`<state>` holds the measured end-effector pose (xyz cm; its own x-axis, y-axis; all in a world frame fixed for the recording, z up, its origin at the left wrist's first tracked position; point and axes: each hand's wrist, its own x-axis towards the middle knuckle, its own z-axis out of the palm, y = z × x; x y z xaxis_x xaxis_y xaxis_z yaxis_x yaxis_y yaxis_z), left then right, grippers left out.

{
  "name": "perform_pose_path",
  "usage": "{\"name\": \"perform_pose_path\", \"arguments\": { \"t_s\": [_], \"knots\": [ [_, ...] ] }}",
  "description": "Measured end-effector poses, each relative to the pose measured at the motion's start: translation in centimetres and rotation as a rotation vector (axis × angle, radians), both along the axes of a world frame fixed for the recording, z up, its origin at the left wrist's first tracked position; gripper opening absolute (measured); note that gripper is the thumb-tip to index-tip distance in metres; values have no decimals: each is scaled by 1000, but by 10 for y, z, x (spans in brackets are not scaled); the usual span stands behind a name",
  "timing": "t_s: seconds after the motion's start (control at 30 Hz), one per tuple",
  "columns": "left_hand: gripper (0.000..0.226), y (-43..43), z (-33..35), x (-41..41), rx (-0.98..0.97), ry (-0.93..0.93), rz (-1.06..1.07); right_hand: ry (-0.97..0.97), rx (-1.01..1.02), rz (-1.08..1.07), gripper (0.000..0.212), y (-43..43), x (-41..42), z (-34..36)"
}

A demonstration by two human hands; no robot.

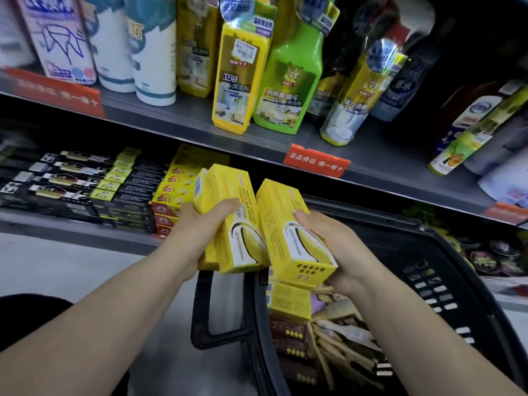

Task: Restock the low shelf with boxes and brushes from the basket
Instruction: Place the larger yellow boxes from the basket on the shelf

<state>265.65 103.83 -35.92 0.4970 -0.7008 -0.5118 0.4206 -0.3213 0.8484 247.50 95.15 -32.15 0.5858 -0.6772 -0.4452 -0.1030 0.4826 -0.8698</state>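
Restocking, boxes lifted above the basket. My left hand [200, 224] grasps a bundle of yellow boxes [231, 215] (two, as far as I can tell), thumb across the top face and fingers curled underneath. My right hand [334, 247] is wrapped around a single yellow box [288, 232], held just beside the bundle and tilted the same way. Both loads hang in the air between the black basket [445, 281] and the front edge of the low shelf [71, 224]. More boxes [288, 301] and the wooden brushes [337, 335] lie in the basket's near left corner. On the low shelf, a stack of matching yellow boxes [171, 187] stands close to the front edge, beside rows of black packs [71, 178]. Likely hazards: the left bundle is clamped only by pinch pressure, so one box may slide out when I reach forward. The shelved stack sits near the edge and could topple if nudged by an incoming box. The upper shelf [328, 147] overhangs the gap, so a box carried too high may strike its rim.
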Motion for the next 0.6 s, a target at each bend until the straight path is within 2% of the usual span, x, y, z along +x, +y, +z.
{"name": "perform_pose_path", "arguments": {
  "t_s": [0.07,0.13,0.27,0.37,0.47,0.53,0.6],
  "knots": [
    [77,-1,-1,-5,-7,-25,-13,26,-37,6,39,-7,-2,6],
    [75,0,-2,-9,-8,-23,-16,79,-110,48,31,-12,-6,12],
    [72,3,-3,-22,-6,2,-70,285,-308,160,21,-24,-10,23],
    [69,10,-7,-33,18,56,-134,405,-373,186,16,-37,-10,29],
    [54,3,-7,-36,63,135,-193,478,-346,222,12,-51,-2,31],
    [44,-4,-6,-23,117,78,-166,486,-259,221,22,-64,16,24],
    [54,-4,-5,-3,96,27,-22,492,-162,222,24,-77,44,10]
  ]
}}
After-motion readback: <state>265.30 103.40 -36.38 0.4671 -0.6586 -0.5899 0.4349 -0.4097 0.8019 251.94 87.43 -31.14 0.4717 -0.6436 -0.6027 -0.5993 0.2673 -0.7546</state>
